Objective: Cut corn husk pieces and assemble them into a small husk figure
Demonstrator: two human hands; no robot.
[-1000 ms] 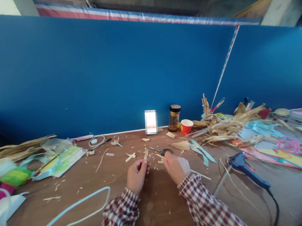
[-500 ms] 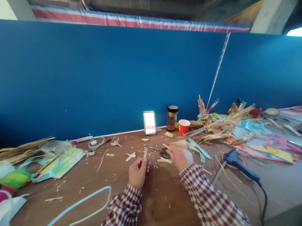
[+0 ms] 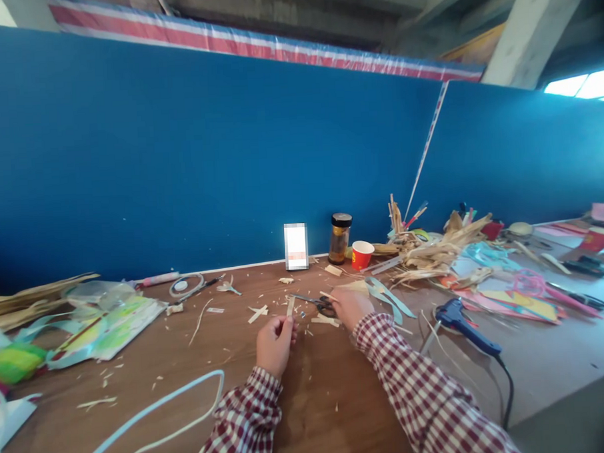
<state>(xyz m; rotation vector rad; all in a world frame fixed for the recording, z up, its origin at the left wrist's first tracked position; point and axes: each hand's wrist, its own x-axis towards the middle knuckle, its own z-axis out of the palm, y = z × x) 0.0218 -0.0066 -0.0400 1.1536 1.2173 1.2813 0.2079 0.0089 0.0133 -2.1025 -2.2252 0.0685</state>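
Close by, a bent loop of pale blue and white cord (image 3: 189,384) lies on the brown wooden bench (image 3: 320,413), left of the red-and-white checked left sleeve (image 3: 245,416). A bit farther on, the left hand (image 3: 274,348) holds a short, flat, pale strip (image 3: 290,307). Its fingers are clamped on the low end, so the tip stands up free, maybe to make it easy to see. Off to the right, a blue plastic glue gun (image 3: 466,326) leans on a thin leg, likely to lift its nose. The right hand (image 3: 354,308) has its fingers pinched on a thin pale stick (image 3: 327,294), with one end poking out. Black-handled metal scissors (image 3: 323,306) lie right by that hand, perhaps to be easy to reach; I cannot tell if it touches them. Past them, a small red paper cup (image 3: 363,256) and a see-through jar with a black lid (image 3: 340,241) stand upright side by side, it seems out of the arms' way. Dry tan husks (image 3: 433,253) lie heaped right of the cup. Behind it all stands a tall blue wall (image 3: 228,143).
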